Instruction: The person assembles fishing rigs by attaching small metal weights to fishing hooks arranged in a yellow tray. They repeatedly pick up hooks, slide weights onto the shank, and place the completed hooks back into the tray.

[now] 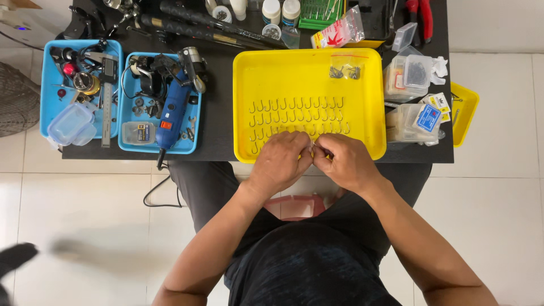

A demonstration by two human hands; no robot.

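At six o'clock of the yellow tray (362, 68), seen from the head camera, the left hand (281, 158) and the right hand (344, 160) meet fingertip to fingertip over the tray's near rim; both are pinched shut on something small and pale between them, too small to tell for certain; rows of fish hooks (297, 116) lie on the tray floor at twelve o'clock of the hands, the nearest row partly hidden under the knuckles; a small clear bag of hooks (345, 71) lies at the tray's one o'clock corner; the tray sits on a dark worktop (218, 124); at nine o'clock of the tray stands a blue tray (192, 148) holding a blue rotary tool (171, 113), and beyond it a second blue tray (50, 85) with a steel caliper (107, 102) and clear plastic tubs (71, 123); at three o'clock of the yellow tray sit clear plastic boxes (408, 76) with small packets; at twelve o'clock lie dark rod handles (198, 22), white bottles (281, 11) and red-handled pliers (422, 17); the person sits with dark clothing, forearms reaching up from six o'clock.
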